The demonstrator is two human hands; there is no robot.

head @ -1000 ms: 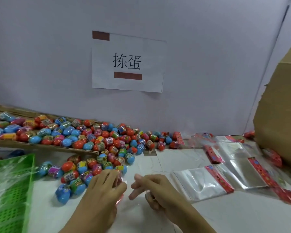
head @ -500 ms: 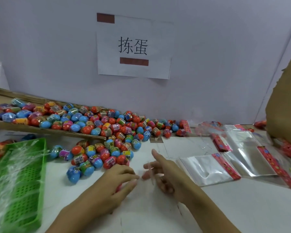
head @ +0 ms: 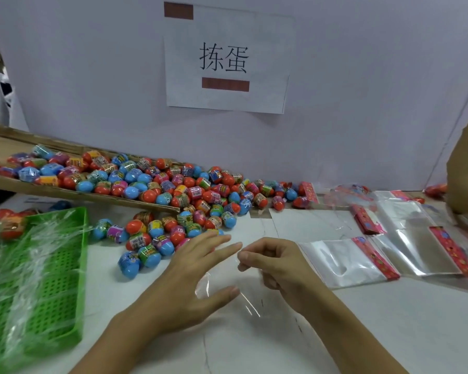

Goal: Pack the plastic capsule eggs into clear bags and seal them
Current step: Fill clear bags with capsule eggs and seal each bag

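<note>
A big heap of red and blue capsule eggs (head: 157, 184) spills from a sloped cardboard flap (head: 52, 188) onto the white table, and a smaller cluster (head: 152, 238) lies just left of my hands. My left hand (head: 197, 273) hovers with fingers stretched out straight toward the eggs, its thumb beside a sheet of clear bag film (head: 222, 295). My right hand (head: 276, 263) has its fingers curled, and thumb and forefinger pinch the upper edge of that film. No egg shows in either hand.
Flat empty clear bags with red header strips (head: 346, 263) lie to the right, with more of them (head: 416, 238) behind. A green plastic basket (head: 52, 279) wrapped in film stands at left. A cardboard box (head: 465, 171) rises at far right. A paper sign (head: 227, 58) hangs on the wall.
My left hand has opened from a curled, cupped pose to straight fingers. Both hands have lifted a little and the clear film now shows between them. The camera has tilted down.
</note>
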